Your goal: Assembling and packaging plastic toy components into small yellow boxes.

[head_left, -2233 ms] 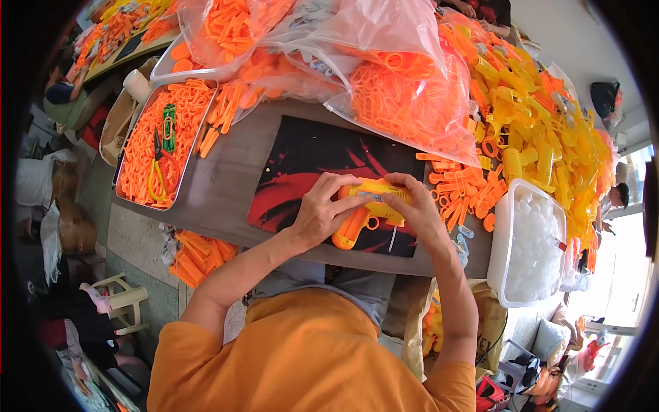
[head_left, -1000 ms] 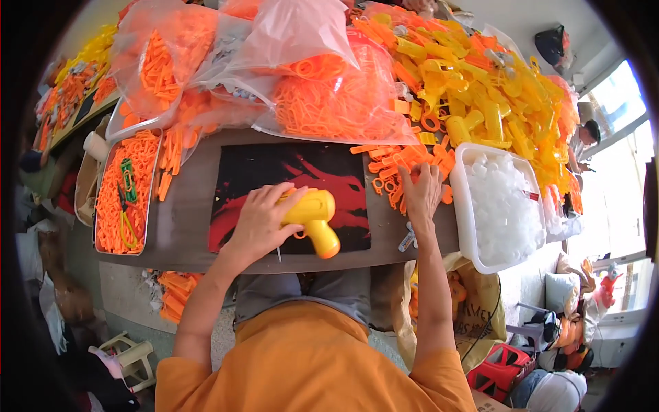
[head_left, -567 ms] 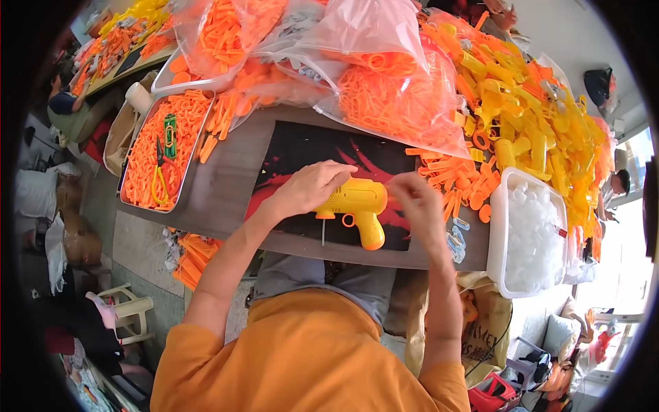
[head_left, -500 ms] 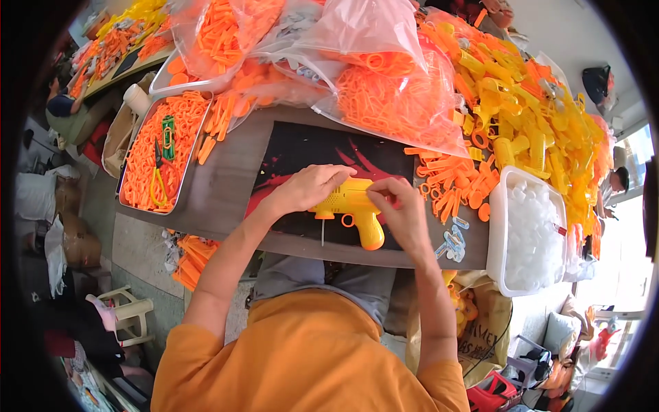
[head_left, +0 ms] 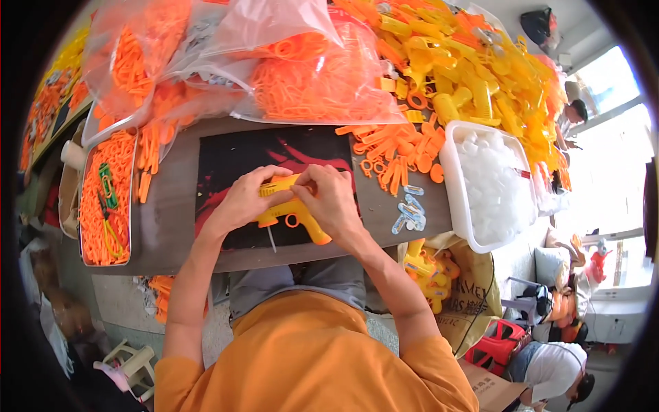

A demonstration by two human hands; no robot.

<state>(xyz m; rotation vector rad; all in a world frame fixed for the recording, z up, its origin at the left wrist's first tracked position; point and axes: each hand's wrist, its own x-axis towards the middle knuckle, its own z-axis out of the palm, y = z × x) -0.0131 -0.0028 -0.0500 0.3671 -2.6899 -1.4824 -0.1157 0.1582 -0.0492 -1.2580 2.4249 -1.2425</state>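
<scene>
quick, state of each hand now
Left hand: holding the yellow toy gun.
Right hand: curled against it; whether anything is pinched cannot be told.

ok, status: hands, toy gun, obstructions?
Left hand holding front end, right hand at rear. Yellow toy gun over black-and-red mat, partly hidden by hands. Orange parts right of mat.

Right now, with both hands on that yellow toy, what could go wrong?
The yellow toy might slip from the left hand and right hand, close to the front edge of the table. The right forearm might brush the small blue-and-clear pieces off that edge. The white tub looks full, so a bump might spill it.
</scene>
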